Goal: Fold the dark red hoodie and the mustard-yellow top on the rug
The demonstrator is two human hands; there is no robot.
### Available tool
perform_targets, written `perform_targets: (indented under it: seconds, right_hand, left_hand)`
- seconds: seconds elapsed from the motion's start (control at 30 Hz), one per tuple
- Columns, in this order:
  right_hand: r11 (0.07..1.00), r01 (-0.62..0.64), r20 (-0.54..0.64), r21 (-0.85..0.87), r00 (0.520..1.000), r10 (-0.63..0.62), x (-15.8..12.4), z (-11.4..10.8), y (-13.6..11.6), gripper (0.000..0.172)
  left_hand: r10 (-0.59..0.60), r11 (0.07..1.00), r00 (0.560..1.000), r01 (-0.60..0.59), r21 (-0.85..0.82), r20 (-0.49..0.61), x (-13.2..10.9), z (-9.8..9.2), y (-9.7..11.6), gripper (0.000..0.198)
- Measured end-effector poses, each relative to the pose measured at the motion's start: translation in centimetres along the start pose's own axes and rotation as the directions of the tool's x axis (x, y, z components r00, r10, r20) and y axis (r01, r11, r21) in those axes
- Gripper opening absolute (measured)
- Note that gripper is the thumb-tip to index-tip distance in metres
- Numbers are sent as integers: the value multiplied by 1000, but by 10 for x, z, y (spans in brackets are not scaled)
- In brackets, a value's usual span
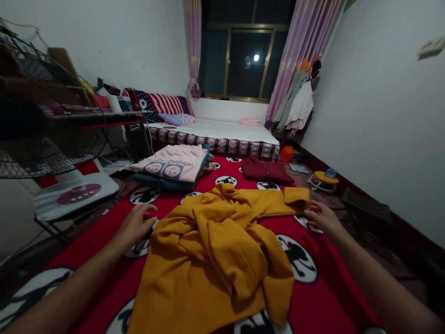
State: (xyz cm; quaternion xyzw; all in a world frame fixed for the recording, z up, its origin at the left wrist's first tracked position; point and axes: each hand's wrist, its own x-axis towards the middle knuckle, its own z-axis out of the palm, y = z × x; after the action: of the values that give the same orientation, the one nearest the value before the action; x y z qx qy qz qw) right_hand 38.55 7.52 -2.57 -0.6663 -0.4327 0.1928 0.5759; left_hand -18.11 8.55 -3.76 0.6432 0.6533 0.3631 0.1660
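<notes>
A mustard-yellow sweatshirt [222,250] lies rumpled across a red blanket with black-and-white round prints [330,278]. Its body is bunched up in the middle, and one sleeve stretches out to the right. At the end of that sleeve, my right hand [321,215] has its fingers closed at the cuff's lower corner. My left hand [139,222] hovers beside the sweatshirt's left edge, fingers apart and holding nothing. Beyond it sits a stack of folded clothes, topped by a pale pink shirt [174,162]. A folded maroon garment [266,170] rests farther back on the right.
A white fan base [76,195] and a cluttered table [121,113] stand at left. Behind the blanket is a bed with a white sheet [222,127]. Along the right wall are hanging clothes [301,109], a yellow-topped stool [325,178] and a dark folding seat [366,206].
</notes>
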Motion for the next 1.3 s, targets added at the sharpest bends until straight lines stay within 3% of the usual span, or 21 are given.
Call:
perform_targets:
  seconds: [0.1,0.17,0.23,0.3,0.37,0.47,0.53,0.6,0.73,0.8,0.83,0.87,0.9,0.97,1.0,1.03,1.1,1.17,1.23,1.3]
  right_hand:
    - [957,182,179,-226,973,-143,-31,27,-14,40]
    - [899,334,352,-284,908,-227,-49,52,-27,40]
    - [859,397,470,-323,855,-218,-62,80,-38,52]
    - [814,433,514,-387,834,-199,-71,106,-43,79]
    - [762,446,537,-469,829,-155,-75,127,-42,103]
    - [708,428,553,-562,831,-63,-73,147,-40,112]
    - [677,423,538,-602,842,-47,-70,155,-42,107]
    - [620,446,525,-646,849,-62,-68,160,-47,97]
    - [536,529,580,-658,810,-87,-64,159,-62,45]
    - [533,529,584,-660,808,-78,-59,146,-67,28]
    - [544,510,558,-667,825,-90,-56,135,-69,24]
    - [569,486,515,-663,848,-125,-51,121,-70,23]
    - [610,465,458,-642,870,-181,-47,105,-70,24]
    - [731,440,312,-521,896,-317,-41,70,-68,26]
    - [792,436,254,-427,899,-357,-39,53,-65,28]
    - [849,413,211,-331,909,-360,-39,37,-61,31]
    - [930,313,202,-190,940,-275,-42,10,-51,36]
    - [968,195,302,-157,943,-141,-48,-8,-37,37]
    - [972,136,401,-194,915,-48,-53,-18,-25,39]
    - [962,134,414,-238,910,-24,-56,-21,-16,45]
  left_hand:
    - [184,983,982,-184,-12,-41,-4,16,32,38]
    - [333,943,942,-331,-43,45,-11,32,64,36]
    - [445,894,882,-448,-22,154,-20,51,93,39]
    - [463,866,847,-495,68,261,-30,69,112,54]
    - [414,857,842,-489,165,345,-39,83,123,65]
    - [356,859,835,-469,204,420,-51,92,130,49]
    - [380,867,800,-483,124,464,-59,93,134,25]
    - [455,856,734,-517,-19,504,-68,94,140,9]
    - [592,798,596,-527,-292,543,-81,88,149,5]
    - [615,789,564,-451,-418,552,-79,73,148,2]
    - [613,787,574,-386,-481,543,-74,62,144,4]
    - [594,788,610,-309,-533,524,-66,49,138,8]
    - [555,777,685,-223,-589,472,-56,36,128,13]
    - [362,740,889,-91,-666,280,-32,9,101,24]
    - [211,724,960,-28,-689,183,-20,-3,84,28]
    - [62,706,990,46,-707,127,-8,-13,67,31]
    - [-178,696,978,205,-688,111,12,-26,35,29]
    - [-365,692,924,349,-632,110,23,-33,14,25]
    - [-448,712,892,393,-583,55,26,-37,9,22]
    - [-392,772,920,315,-552,-24,24,-36,19,24]
